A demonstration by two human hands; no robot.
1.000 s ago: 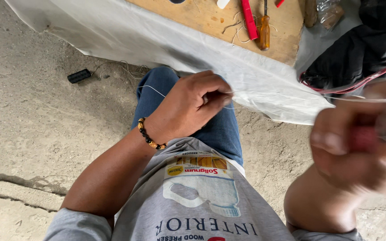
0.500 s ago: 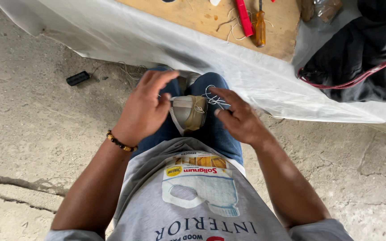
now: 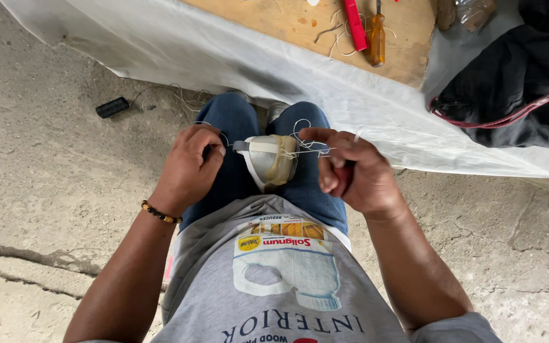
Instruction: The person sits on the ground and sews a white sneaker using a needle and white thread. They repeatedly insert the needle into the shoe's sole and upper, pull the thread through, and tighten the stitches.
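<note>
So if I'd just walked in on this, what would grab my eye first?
Probably the pale shoe piece lying on the person's lap in the middle of the view, with white thread looped across it. The left hand is closed just beside it and the right hand pinches the thread on the other side. Next, the orange-handled screwdriver and red tool on the wooden board at the top.

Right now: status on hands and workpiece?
Left hand pinching thread. Right hand fisted, pulling thread taut. Shoe piece wedged between knees. Nothing in the way.
</note>
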